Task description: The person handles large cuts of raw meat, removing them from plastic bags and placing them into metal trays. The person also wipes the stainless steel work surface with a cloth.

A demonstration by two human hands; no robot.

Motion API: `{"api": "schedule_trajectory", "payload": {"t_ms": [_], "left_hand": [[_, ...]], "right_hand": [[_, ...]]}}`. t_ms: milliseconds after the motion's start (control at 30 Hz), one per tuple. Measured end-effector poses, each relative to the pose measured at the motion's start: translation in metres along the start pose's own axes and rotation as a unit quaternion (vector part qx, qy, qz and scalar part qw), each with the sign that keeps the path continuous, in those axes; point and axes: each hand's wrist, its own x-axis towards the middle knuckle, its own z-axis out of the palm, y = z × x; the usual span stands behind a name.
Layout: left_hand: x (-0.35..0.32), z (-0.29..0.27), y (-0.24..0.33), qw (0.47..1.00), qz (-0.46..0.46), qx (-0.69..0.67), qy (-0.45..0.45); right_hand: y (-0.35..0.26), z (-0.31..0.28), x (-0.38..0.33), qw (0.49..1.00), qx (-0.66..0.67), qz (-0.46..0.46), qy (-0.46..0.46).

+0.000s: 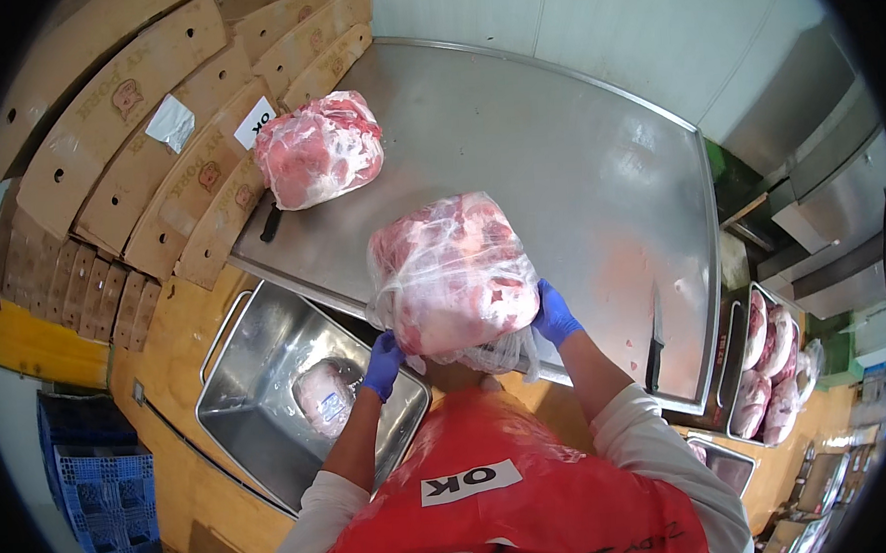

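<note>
A large block of raw meat, wrapped in clear plastic film, is held between my two hands at the front edge of the steel table. My left hand, in a blue glove, grips its lower left corner. On the block's right side my right hand, gloved in blue too, holds it with the fingers partly hidden behind the wrap. Loose film hangs from the near side. A second block of meat lies at the table's far left, beside a black knife handle. At the right lies a black-handled knife.
Below my left arm stands a deep steel tub with a wrapped piece of meat inside. Stacked cardboard boxes border the left. Several meat pieces fill a container at the right. Blue plastic crates stand lower left.
</note>
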Motion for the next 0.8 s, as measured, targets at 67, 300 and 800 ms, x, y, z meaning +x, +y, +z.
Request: {"api": "schedule_trajectory", "payload": {"t_ms": [67, 300, 800], "left_hand": [[-0.007, -0.003, 0.008, 0.996, -0.047, -0.026, -0.067], [-0.013, 0.017, 0.042, 0.937, -0.238, -0.249, -0.066], [-0.054, 0.013, 0.152, 0.978, -0.183, 0.019, -0.099]], "right_hand": [[-0.004, 0.01, 0.013, 0.999, 0.024, -0.027, -0.02], [-0.015, 0.02, 0.007, 0.988, 0.071, 0.01, -0.136], [0.017, 0.048, -0.195, 0.98, -0.198, 0.002, 0.013]]}}
